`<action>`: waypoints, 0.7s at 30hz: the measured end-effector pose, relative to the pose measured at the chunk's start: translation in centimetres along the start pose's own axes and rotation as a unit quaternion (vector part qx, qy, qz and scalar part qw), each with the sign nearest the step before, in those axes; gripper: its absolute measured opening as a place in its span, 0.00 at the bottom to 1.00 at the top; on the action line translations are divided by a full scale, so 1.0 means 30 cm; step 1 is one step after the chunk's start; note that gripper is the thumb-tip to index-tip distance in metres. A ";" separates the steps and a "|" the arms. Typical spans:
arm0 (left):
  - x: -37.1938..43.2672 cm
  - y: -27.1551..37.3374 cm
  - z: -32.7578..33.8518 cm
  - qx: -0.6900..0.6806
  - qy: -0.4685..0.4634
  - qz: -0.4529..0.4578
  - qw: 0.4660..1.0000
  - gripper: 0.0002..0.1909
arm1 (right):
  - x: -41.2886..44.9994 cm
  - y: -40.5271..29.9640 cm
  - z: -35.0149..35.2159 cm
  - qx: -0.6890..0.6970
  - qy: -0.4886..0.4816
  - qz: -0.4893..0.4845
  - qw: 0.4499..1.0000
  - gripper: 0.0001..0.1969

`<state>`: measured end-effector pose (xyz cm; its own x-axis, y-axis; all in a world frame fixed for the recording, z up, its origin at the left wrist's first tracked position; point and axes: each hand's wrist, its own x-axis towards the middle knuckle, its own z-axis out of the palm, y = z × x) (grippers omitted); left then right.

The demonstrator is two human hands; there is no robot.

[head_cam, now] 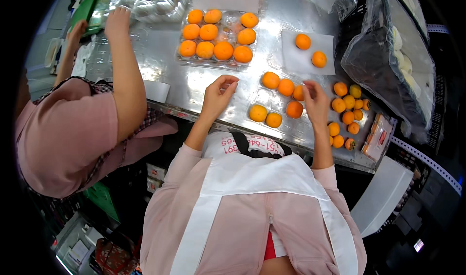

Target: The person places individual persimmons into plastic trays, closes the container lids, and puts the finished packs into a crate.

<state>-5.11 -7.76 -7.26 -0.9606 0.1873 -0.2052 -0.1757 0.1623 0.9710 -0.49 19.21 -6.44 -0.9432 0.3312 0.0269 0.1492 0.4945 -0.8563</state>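
Note:
My left hand [219, 92] hovers over the metal table, fingers curled and nothing in it, between two clear plastic trays. My right hand [315, 97] touches an orange persimmon-like fruit [298, 92] at the right side of the nearer clear tray [268, 96]; whether its fingers grip the fruit cannot be told. Several more orange fruits [271, 80] sit in that tray, with some hollows bare. The farther clear tray [218, 64] holds several orange fruits in rows. Two fruits [303, 41] rest on a white sheet [291, 62] behind my right hand.
Loose fruits [338, 105] lie at the table's right, beside a small wrapped pack [378, 136]. A plastic-lined crate [378, 52] stands behind them. At left, a co-worker's arm [125, 63] reaches toward stacked clear plastic trays [160, 1]. The metal table edge [233, 126] runs before me.

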 end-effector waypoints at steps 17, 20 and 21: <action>-0.013 -0.038 -0.104 -0.131 0.081 -0.057 0.986 0.09 | 0.260 -0.363 0.521 -0.313 -0.120 -0.349 0.875 0.25; -0.012 -0.007 -0.101 -0.180 0.079 -0.066 0.978 0.12 | 0.252 -0.372 0.463 -0.175 -0.156 -0.300 0.925 0.24; -0.005 0.027 -0.094 -0.228 0.075 -0.068 0.968 0.14 | 0.240 -0.380 0.432 -0.043 -0.166 -0.247 0.954 0.23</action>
<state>-5.73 -10.37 -6.09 -0.9362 0.0454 -0.3484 -0.3470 -0.2756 0.8965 -12.84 5.54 -3.18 -0.9444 -0.2250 0.2397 -0.3279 0.5926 -0.7357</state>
